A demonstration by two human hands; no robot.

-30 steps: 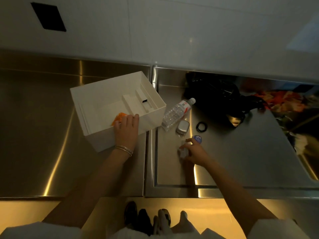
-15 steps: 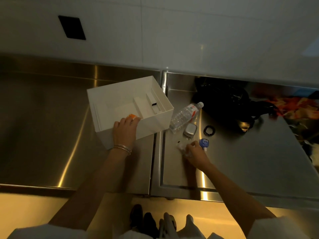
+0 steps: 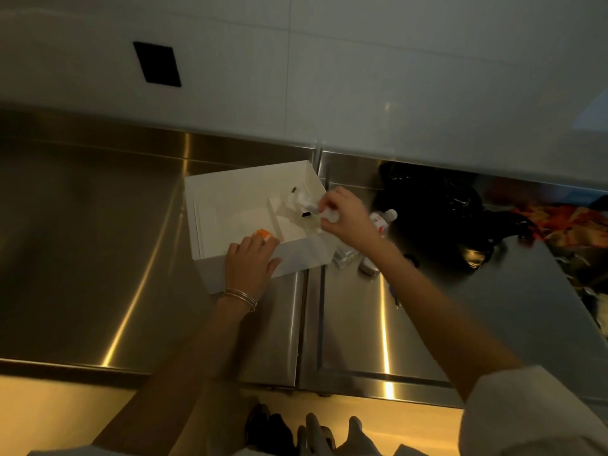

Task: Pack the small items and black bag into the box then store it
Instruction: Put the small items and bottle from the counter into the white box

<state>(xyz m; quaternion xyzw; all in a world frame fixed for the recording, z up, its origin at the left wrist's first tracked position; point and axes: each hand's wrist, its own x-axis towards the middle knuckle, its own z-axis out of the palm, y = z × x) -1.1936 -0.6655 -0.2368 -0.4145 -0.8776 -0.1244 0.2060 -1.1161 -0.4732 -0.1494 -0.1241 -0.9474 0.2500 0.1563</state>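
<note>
Stainless steel counter runs under a pale wall, and the packing is under way on it. The white box stands open near the seam between two counter sections, with dividers inside. The black bag lies well to its right against the back edge, not yet packed. A water bottle lies just beside the box's right wall, partly hidden by the right forearm.

The left hand grips the box's near wall, fingers curled over the rim and thumb on the outer face, steadying it; its fingertips reach an orange item already inside. The right hand is over the box's right rim, pinching a small white item above the right-hand compartment; motion blur hides what the item is. A small silver item waits on the counter beside the bottle.

So the step in hand looks like dropping small items in one at a time. Next calls for letting go over that compartment, then reaching back for the silver item, leaving room for the bulky bag
</note>
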